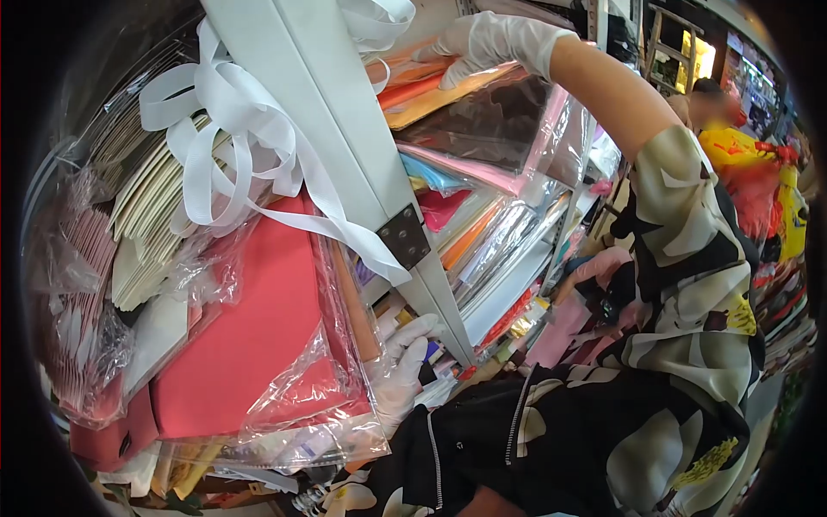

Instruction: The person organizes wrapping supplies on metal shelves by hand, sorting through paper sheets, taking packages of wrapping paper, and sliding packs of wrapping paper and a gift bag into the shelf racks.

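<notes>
My right hand (pixel 487 47), in a white glove, reaches in from the upper right, its fingers bent over the edge of orange packs (pixel 422 90) on a shelf. Below it lie clear-wrapped packs, one with a pink edge (pixel 495 177). My left hand (pixel 398 375), also gloved, is low in the middle with its fingers curled at the right edge of a red pack (pixel 245 336) in clear plastic; that plastic partly covers the palm. Loops of white ribbon (pixel 250 129) hang above the red pack. Cream sheets (pixel 155 224) stand in a stack left of it.
A pale metal post (pixel 345 112) runs diagonally between the red pack and the shelf. More wrapped packs (pixel 495 250) fill the shelf under my right hand. Another person (pixel 711 108) is in the background at the upper right, near red and yellow items. A ladder (pixel 672 52) stands behind.
</notes>
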`<state>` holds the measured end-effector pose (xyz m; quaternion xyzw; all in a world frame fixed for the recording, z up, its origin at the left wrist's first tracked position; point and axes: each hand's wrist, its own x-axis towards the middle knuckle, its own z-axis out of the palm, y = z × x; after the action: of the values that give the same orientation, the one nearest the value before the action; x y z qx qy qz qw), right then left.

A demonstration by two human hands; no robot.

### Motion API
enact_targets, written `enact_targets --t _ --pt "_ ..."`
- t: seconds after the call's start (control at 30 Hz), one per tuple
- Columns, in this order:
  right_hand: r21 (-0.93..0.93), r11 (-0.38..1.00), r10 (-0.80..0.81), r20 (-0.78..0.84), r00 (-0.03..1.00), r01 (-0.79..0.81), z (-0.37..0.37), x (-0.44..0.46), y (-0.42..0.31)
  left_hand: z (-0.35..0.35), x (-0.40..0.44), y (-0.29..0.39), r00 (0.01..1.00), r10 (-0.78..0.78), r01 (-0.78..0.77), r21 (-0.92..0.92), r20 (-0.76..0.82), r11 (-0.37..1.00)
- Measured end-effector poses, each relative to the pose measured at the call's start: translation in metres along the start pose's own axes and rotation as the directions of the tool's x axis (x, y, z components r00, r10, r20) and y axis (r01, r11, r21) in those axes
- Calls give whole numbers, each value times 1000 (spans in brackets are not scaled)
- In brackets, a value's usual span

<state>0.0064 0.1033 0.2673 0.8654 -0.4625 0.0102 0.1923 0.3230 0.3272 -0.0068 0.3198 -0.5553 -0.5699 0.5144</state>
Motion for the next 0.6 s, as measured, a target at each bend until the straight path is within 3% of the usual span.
enact_targets --t 0.2,0.33,0.47,0.6 --pt "-139 988 55 -79 995 -65 -6 -3 -26 5 -3 5 996 -90 87 -89 -28 992" --pt "-220 967 138 18 990 -131 -19 7 -48 3 -1 -4 998 -57 58 -73 19 996" --pt "-180 983 30 56 998 -20 -3 38 -33 6 -3 -5 999 -42 42 30 2 999" --pt "-122 990 -60 47 997 66 6 60 -17 14 -4 -6 992 -58 57 -15 -108 998"
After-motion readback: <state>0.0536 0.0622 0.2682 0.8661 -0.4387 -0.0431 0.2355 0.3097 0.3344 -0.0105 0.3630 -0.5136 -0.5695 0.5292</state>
